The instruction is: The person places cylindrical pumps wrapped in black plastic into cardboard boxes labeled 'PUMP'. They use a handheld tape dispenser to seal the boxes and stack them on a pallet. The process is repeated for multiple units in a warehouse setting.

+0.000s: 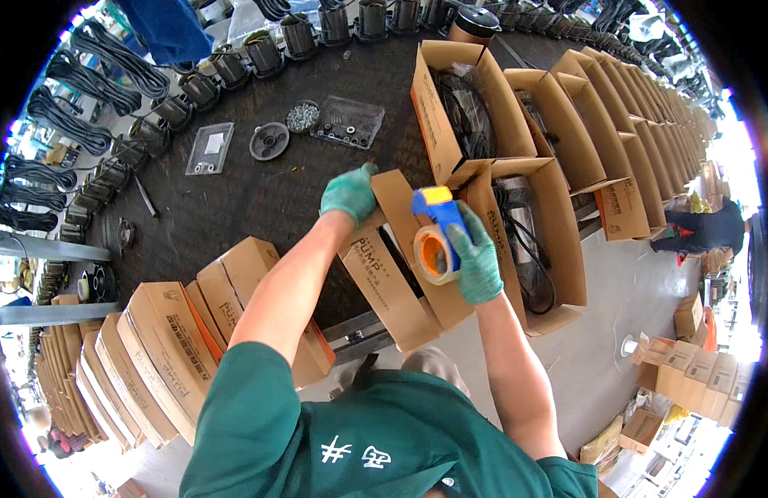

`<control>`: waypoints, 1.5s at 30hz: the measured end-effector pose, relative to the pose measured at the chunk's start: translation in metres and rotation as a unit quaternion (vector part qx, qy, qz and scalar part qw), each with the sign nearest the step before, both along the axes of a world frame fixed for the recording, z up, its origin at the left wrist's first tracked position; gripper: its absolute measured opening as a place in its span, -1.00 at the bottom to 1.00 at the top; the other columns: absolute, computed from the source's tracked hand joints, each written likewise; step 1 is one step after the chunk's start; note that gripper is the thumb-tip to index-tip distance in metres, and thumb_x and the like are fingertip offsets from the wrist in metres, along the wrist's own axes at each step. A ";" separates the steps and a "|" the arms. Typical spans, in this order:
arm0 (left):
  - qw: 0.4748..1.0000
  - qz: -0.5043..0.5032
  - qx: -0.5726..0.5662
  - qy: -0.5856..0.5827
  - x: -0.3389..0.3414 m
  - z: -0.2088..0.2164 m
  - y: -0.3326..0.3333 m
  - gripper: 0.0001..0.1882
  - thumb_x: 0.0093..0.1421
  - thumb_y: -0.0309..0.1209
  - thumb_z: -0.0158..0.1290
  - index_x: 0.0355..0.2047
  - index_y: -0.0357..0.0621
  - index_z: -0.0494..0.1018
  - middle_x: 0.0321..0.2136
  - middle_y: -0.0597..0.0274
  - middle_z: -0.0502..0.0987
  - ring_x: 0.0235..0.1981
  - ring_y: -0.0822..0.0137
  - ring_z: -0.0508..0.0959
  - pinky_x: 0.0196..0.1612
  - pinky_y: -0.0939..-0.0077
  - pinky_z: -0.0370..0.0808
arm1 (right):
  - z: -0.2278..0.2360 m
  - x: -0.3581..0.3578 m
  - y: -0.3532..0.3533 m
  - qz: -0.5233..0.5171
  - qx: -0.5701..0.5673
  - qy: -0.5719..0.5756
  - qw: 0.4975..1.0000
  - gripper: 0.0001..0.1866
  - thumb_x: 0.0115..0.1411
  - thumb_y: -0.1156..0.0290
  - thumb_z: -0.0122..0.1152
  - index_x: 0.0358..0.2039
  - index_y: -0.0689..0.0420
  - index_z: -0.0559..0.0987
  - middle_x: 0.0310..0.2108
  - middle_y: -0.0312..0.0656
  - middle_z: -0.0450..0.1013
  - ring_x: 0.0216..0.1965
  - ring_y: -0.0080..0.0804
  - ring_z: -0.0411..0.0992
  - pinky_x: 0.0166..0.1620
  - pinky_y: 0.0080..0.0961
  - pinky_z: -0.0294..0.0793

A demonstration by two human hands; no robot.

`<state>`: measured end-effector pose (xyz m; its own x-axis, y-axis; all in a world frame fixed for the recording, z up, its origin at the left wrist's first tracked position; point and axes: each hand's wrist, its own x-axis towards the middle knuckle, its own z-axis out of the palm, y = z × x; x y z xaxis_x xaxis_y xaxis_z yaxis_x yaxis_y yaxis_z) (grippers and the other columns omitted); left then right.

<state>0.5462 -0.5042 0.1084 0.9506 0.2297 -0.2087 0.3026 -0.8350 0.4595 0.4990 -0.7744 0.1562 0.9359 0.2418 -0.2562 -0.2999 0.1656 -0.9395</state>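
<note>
Fingers (461, 239) of the right hand (480, 264) are clamped on the tape dispenser (444, 211); those of the left hand (349, 197) touch the far end of the box (374, 282), grip indeterminable. The flaps are folded inward, but a dark gap remains and no tape is visible across it. The box lies between the 2 hands, just left of the right fingers, beneath the dispenser.

1 fisheye view (head-worn) looks down from close above.
</note>
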 end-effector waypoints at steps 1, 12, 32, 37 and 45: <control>1.000 0.007 -0.018 0.016 0.004 0.012 0.002 -0.56 0.30 -0.33 0.10 0.20 0.00 0.48 0.08 -0.08 0.62 0.13 -0.09 0.59 0.19 -0.03 0.49 | -0.003 0.002 -0.004 -0.021 0.014 -0.016 1.000 -0.30 0.38 0.23 0.37 0.41 0.23 0.35 0.13 -0.18 0.54 0.05 -0.52 0.52 0.12 -0.54 0.55; 0.919 0.184 -0.208 -0.282 -0.147 -0.047 -0.076 -0.45 0.32 -0.45 0.20 0.33 -0.08 0.45 0.54 -0.21 -0.02 0.54 -0.19 0.05 0.50 0.09 0.23 | -0.093 0.031 -0.021 0.102 -0.479 -0.227 0.842 -0.20 0.33 0.05 0.37 0.51 -0.30 0.25 -0.19 0.20 0.63 -0.22 0.16 0.66 -0.21 -0.03 0.64; 0.952 0.121 -0.182 -0.215 -0.170 -0.042 -0.046 -0.48 0.26 -0.52 0.22 0.24 0.07 0.54 0.52 -0.03 0.09 0.46 -0.20 0.23 0.44 0.04 0.35 | 0.011 -0.003 0.058 0.269 -0.603 -0.203 0.724 -0.12 0.03 -0.25 0.53 0.20 0.06 0.50 -0.13 0.03 0.60 -0.10 -0.01 0.63 -0.05 -0.11 0.63; 0.960 0.120 -0.106 -0.228 -0.177 -0.042 -0.074 -0.49 0.24 -0.47 0.18 0.23 0.06 0.52 0.52 -0.05 0.12 0.42 -0.48 0.14 0.43 -0.28 0.24 | -0.003 -0.003 0.046 0.264 -0.606 -0.262 0.703 -0.17 0.04 -0.20 0.53 0.20 0.03 0.52 -0.09 0.06 0.58 -0.09 0.02 0.63 -0.07 -0.08 0.64; 0.979 -0.006 0.106 -0.173 -0.107 0.006 -0.007 -0.48 0.32 -0.12 0.16 0.29 0.27 0.49 0.41 0.06 0.31 0.35 -0.21 0.33 0.35 -0.18 0.33 | 0.003 -0.005 0.039 0.267 -0.590 -0.307 0.698 -0.28 0.06 -0.14 0.52 0.11 0.03 0.56 -0.08 0.05 0.56 -0.07 0.06 0.60 -0.03 -0.06 0.63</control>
<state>0.4395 -0.5116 0.1141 0.9592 0.2210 0.1764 0.1489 -0.9251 0.3494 0.4940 -0.7358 0.1588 0.8136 0.5582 -0.1626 0.4961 -0.8124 -0.3063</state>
